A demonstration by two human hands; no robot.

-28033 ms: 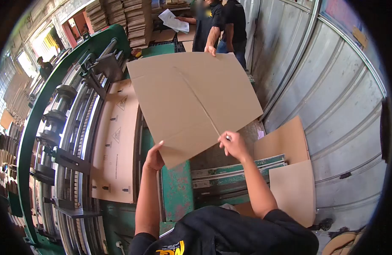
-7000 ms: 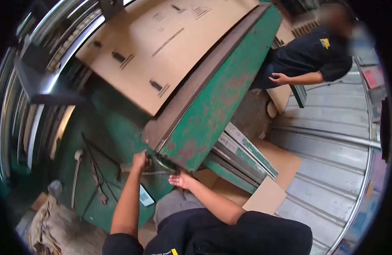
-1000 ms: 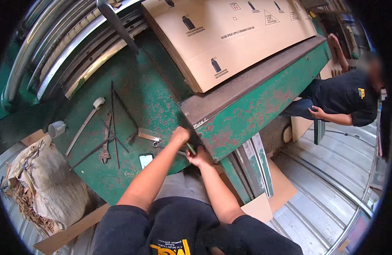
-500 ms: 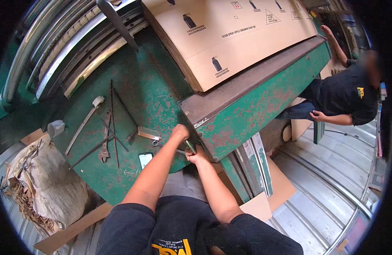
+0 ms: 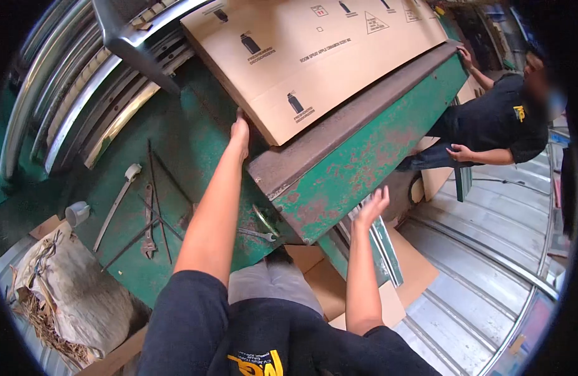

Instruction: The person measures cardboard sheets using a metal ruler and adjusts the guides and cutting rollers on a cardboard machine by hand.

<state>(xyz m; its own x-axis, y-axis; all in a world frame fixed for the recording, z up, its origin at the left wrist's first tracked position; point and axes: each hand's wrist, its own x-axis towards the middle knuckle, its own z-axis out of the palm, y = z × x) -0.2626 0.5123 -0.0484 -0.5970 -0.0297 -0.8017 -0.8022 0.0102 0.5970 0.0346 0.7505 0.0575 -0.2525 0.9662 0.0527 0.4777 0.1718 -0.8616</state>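
The left hand [image 5: 239, 136] has its fingers against the near end of a stack of printed cardboard [image 5: 326, 69], which lies beyond it and to its right. Its fingertips point away from the body; from this angle I cannot tell whether they grip the edge or merely touch it. The left arm reaches nearly straight forward over the green surface [image 5: 195, 119].

The right hand [image 5: 371, 210], slightly blurred, is in the air with fingers parted and raised, near the scuffed green side panel [image 5: 370, 147] and apart from the stack; its forearm points forward. An open-ended wrench [image 5: 256, 235] lies between the arms, nearer the body than the left hand. An adjustable wrench [image 5: 149, 229] lies to that hand's left.
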